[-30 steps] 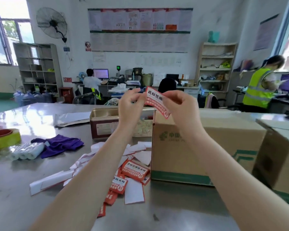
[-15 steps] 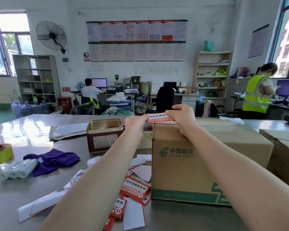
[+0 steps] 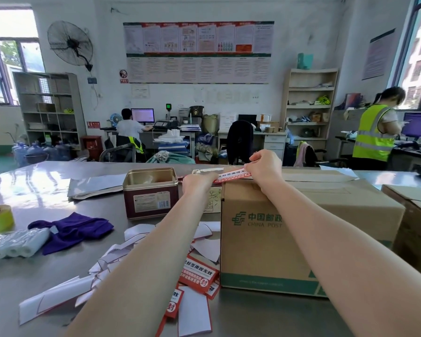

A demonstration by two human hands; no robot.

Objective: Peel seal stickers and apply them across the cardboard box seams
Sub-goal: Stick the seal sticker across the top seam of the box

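- Both forearms are showing bare from the frame's lower edge up to the fingers, with no sleeve visible.
- The left hand is wearing no glove, ring or watch.
- The right hand is likewise wearing nothing.

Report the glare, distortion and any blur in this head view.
Head view: window glare washes the steel table at left; wide-angle bending curves the window frames and stretches the forearms; the red sticker between left hand and right hand reads sharp.
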